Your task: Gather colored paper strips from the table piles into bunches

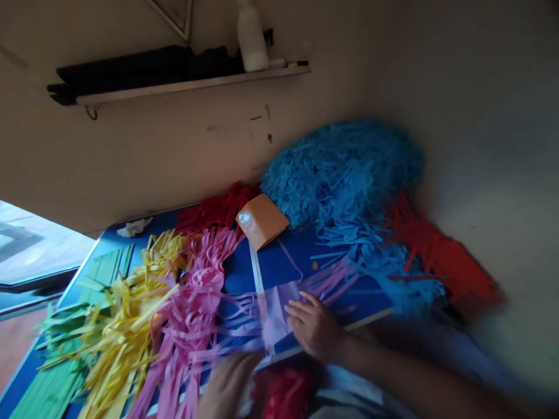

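Note:
My right hand [315,327] lies flat with its fingers stretched out on a pale lilac sheet of paper [271,311], cut partly into strips, at the near edge of the blue table [279,265]. Blurred by motion, my left hand [227,384] is low at the table's front edge, beside the lilac sheet and a spread of pink paper strips [192,302]. Its fingers cannot be made out. A red bundle [282,394] sits just below the table edge between my arms.
Yellow strips [126,314] and green strips [56,340] cover the left of the table. A big heap of blue strips [345,169] and red strips [441,256] fill the right corner by the wall. An orange packet [262,220] lies mid-table. A shelf [192,85] holds a white bottle [252,35].

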`<state>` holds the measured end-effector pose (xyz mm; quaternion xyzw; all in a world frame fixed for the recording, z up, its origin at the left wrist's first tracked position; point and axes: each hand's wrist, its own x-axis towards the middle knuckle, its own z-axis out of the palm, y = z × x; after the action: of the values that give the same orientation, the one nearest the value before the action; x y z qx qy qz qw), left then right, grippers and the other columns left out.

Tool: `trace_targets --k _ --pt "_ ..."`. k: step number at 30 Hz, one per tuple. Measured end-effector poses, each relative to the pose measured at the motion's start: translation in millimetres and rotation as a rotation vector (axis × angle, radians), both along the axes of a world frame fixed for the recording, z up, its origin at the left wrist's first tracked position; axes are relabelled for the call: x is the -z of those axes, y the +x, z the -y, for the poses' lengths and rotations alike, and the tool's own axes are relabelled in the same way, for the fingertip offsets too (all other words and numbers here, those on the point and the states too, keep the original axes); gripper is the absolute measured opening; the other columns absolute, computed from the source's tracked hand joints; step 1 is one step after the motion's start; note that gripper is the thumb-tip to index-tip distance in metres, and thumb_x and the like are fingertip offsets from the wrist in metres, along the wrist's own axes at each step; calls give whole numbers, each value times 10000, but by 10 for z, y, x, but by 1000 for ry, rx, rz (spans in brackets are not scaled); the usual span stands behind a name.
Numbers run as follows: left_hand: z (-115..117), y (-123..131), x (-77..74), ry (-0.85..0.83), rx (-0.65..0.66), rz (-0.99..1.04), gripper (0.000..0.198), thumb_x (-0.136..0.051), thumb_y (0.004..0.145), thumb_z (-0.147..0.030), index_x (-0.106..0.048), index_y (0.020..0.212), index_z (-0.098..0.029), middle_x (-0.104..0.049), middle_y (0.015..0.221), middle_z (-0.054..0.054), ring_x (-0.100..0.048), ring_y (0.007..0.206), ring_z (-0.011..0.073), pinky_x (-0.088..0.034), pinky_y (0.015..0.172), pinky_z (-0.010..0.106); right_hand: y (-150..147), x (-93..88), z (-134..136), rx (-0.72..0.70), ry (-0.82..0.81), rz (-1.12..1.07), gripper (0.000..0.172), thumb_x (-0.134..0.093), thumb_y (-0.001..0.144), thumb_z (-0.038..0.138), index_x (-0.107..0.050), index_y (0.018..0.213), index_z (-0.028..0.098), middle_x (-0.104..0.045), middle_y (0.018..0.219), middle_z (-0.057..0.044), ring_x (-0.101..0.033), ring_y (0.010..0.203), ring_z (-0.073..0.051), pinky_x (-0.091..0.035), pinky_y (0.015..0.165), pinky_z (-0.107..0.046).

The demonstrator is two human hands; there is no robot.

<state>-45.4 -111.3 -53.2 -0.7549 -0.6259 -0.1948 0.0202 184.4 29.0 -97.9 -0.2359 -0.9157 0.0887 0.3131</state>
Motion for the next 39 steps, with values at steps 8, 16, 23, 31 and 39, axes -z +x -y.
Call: trace_targets --k 8,16,23,31,39 --pt "-718 630 460 35 144 26 386 -446 878 -99 -612 1198 -236 -738 1170 39 -656 1143 215 -442 1039 438 409 -39 -242 -65 -204 107 224 -460 917 114 -634 1028 201 -745 1025 -61 -666 1006 -186 -380 980 -403" --pt "-750 466 281 -97 -97 228 165 -620 867 -343 -689 989 -257 -773 887 18 -706 844 218 -461 846 421 316 -243 -461 72 -402 183 130 -639 899 188 -664 774 216 -733 766 25 -665 779 -146 -353 816 -324" --pt "-800 534 303 -118 -272 222 225 -543 915 -345 -718 797 -267 -756 747 -4 -684 744 189 -357 885 413 259 -193 -549 212 -451 144 123 -688 863 189 -678 744 222 -733 716 53 -662 684 -134 -330 771 -315" --pt "-900 686 232 -179 -433 77 312 -468 949 -370 -702 781 -249 -725 638 13 -673 709 224 -318 849 419 196 -163 -517 308 -360 303 182 -667 875 224 -654 694 203 -717 668 13 -652 662 -162 -304 759 -322" --pt "-979 670 255 -216 -457 29 358 -450 955 -415 -689 750 -243 -696 602 15 -656 665 213 -318 818 381 197 -130 -566 356 -375 296 159 -682 853 227 -664 695 214 -712 634 24 -659 628 -161 -333 752 -317"
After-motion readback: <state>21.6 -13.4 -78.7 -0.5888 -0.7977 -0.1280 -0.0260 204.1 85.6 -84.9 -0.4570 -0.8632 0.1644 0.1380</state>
